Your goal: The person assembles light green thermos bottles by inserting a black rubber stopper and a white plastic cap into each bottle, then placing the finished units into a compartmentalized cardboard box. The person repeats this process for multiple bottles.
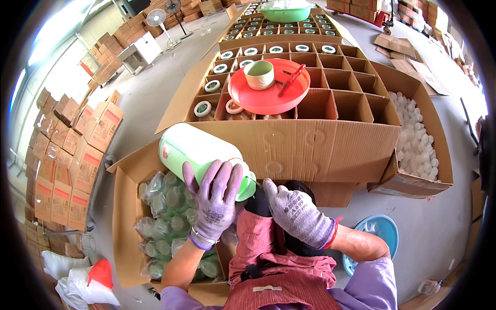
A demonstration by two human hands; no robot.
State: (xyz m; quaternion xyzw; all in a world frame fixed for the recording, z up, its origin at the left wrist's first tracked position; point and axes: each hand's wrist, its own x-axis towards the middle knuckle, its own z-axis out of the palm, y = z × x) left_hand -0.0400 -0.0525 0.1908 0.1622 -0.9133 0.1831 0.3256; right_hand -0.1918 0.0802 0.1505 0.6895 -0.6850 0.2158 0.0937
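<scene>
My left hand (214, 199), in a grey-purple knit glove, is wrapped over a big pale green and white jar (195, 144). The jar lies tilted across my lap, its bright green mouth end (247, 182) facing right. My gloved right hand (297, 212) is closed beside that end. From its fingers a thin dark tool (257, 183) reaches toward the jar's rim; its handle is hidden in the fist, so its exact kind is unclear. Below the jar, a cardboard box (125, 227) holds several clear greenish jars (173, 206) in plastic wrap.
Ahead stands a divided carton (310, 147) with several lidded jars. A red basin (268, 101) on it bears a green cup (259, 75) and a red-handled tool (292, 80). White caps (416, 137) fill a box at right; a blue basin (393, 235) sits on the floor.
</scene>
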